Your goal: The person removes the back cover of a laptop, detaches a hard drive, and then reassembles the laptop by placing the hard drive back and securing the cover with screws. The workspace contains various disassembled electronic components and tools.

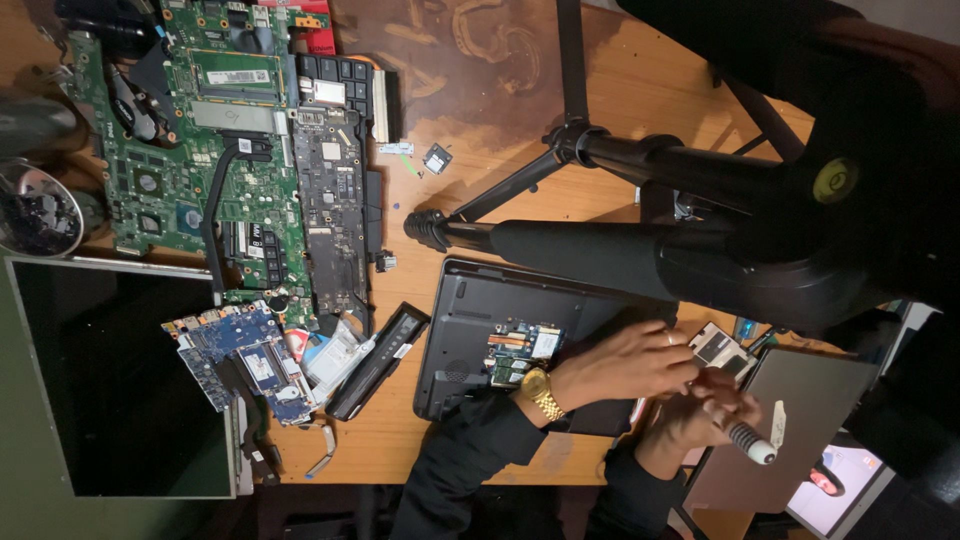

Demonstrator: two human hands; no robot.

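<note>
My right hand (700, 415) is closed around a screwdriver (752, 446) with a black-and-white ribbed handle, low at the right of the wooden desk. My left hand (622, 364), with a gold watch (541, 392) on its wrist, lies over the right end of a dark opened laptop base (470, 310). Its fingers curl toward my right hand, and what they pinch is hidden. A small exposed circuit board (524, 345) shows in the laptop base just left of the watch.
A black tripod (600, 150) spans the desk above my hands. Green motherboards (200, 150) lie at the upper left, with small blue boards (240, 355), a black battery bar (380, 360) and a dark screen panel (110, 380) below them. A grey laptop lid (800, 400) sits at right, and a bowl (40, 210) at far left.
</note>
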